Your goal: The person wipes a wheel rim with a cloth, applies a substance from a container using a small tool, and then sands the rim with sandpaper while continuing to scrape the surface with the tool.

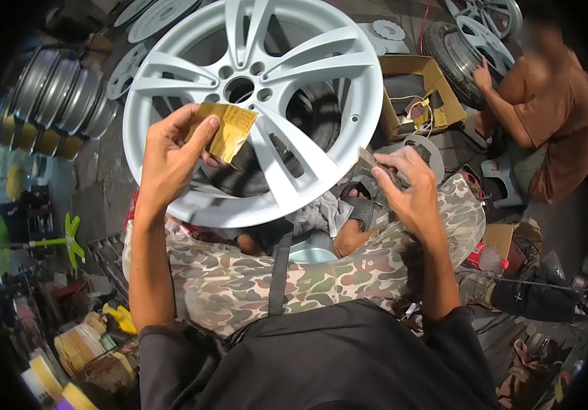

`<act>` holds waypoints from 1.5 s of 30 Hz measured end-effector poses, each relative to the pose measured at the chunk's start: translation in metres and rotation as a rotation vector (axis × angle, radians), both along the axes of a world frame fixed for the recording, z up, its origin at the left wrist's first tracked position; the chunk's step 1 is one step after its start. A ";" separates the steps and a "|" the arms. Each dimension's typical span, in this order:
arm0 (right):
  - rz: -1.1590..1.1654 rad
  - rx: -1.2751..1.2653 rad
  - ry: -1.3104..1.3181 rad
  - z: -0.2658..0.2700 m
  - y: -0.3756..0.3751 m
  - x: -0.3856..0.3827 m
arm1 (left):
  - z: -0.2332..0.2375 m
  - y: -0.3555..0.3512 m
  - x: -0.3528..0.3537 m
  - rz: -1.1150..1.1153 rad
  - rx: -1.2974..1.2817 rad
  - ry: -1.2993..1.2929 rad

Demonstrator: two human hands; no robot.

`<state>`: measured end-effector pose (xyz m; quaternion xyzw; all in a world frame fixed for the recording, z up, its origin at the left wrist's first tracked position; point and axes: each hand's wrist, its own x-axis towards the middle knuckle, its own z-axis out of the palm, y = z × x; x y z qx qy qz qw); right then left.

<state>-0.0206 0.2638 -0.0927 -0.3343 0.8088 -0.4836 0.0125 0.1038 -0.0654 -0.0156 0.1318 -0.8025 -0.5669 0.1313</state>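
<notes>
A large pale grey alloy wheel (239,213) with paired spokes sits face up in front of my knees. Over its left part, my left hand (168,154) pinches a bent piece of yellow-gold sandpaper (229,130) with printing on its back. My right hand (410,181) is at the wheel's lower right edge, its thumb and fingers closed on a small flat grey piece (366,159). What that piece is cannot be made out. Part of a tyre (232,179) shows through the gaps below the wheel.
A co-worker (567,130) sits at the right, one hand by another tyre (448,61). Between us stands a cardboard box (452,102) with cables. Stacked wheel rims (55,96) are at left, a green star-shaped stand (73,239) below them. A bottle (486,257) lies right of my knee.
</notes>
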 end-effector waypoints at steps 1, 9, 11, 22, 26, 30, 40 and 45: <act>0.015 0.003 0.001 0.000 0.000 0.006 | 0.000 -0.001 0.001 0.011 0.019 0.012; 0.034 0.006 0.015 -0.011 0.001 0.034 | 0.007 -0.015 0.008 0.045 -0.029 0.072; 0.030 0.008 0.022 -0.010 0.000 0.035 | 0.008 -0.021 0.010 0.064 -0.028 0.089; 0.110 -0.053 0.029 -0.030 -0.014 0.070 | 0.015 -0.033 0.022 0.127 -0.067 0.107; 0.116 -0.071 0.061 -0.027 -0.006 0.056 | 0.015 -0.033 0.022 0.153 -0.118 0.100; 0.086 -0.028 0.153 -0.006 0.011 0.008 | 0.009 -0.043 0.023 0.203 -0.153 0.038; 0.088 0.011 0.100 -0.008 0.015 -0.080 | 0.002 -0.041 0.005 0.211 -0.090 0.025; 0.119 0.027 -0.061 -0.024 0.005 -0.064 | 0.004 -0.036 -0.003 0.190 -0.086 0.009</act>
